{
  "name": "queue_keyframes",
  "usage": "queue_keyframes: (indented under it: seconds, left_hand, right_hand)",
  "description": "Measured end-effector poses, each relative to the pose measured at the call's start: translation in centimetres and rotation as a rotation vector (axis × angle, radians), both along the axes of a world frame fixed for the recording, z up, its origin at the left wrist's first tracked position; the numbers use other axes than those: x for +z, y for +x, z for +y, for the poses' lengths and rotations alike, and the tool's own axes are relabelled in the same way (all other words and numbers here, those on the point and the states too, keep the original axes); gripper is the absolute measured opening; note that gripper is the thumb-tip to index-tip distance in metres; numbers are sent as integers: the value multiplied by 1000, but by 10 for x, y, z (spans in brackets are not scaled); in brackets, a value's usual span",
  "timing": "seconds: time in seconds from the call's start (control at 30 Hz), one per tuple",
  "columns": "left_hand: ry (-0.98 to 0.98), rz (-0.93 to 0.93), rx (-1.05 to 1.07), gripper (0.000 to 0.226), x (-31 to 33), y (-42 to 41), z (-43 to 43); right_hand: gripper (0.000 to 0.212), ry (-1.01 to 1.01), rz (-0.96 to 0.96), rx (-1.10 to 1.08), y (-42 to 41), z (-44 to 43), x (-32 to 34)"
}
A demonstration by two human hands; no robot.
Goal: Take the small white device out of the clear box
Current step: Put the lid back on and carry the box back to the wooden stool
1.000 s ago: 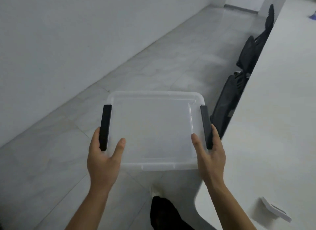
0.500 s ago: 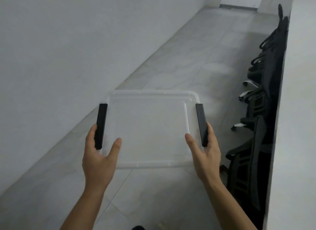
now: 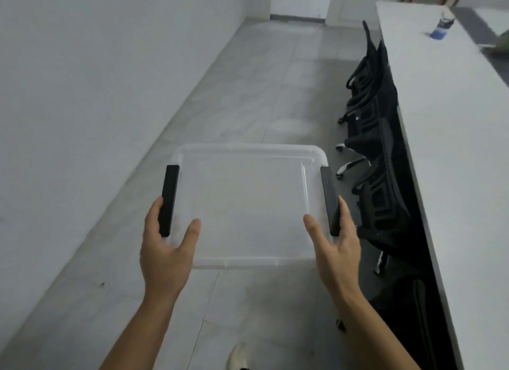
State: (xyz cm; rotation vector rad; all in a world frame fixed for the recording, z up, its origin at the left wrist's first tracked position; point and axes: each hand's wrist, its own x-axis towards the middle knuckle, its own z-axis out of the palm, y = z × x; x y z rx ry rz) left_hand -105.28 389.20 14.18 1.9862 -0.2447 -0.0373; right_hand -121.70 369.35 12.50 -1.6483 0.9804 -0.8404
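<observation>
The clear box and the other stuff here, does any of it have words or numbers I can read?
No words or numbers can be read anywhere.
Clear box, held by the left hand and right hand: no label shows on it or on its black handles.
Small blue-and-white thing far down the long table: too small and blurred to read.

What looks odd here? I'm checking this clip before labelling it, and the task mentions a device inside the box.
The clear box, held over the floor by the left hand and right hand at its black handles, looks empty; no small white device shows through it. Nothing is spilled or damaged.
</observation>
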Motion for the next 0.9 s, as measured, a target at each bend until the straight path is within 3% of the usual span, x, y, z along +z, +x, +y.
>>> queue_keyframes:
  seconds: [0.4,0.73,0.9]
  left_hand:
    - [12,2,-375,72,-5,169,-356]
    - [-12,14,-266,68,20,336,-580]
    - [-31,42,-207,68,-1,428,-686]
  right_hand:
    - [82,65,-57,-364,112,-282,-9]
    - [82,76,-40,-278,290,-526,21]
    - [81,71,10,-250,396,-644,13]
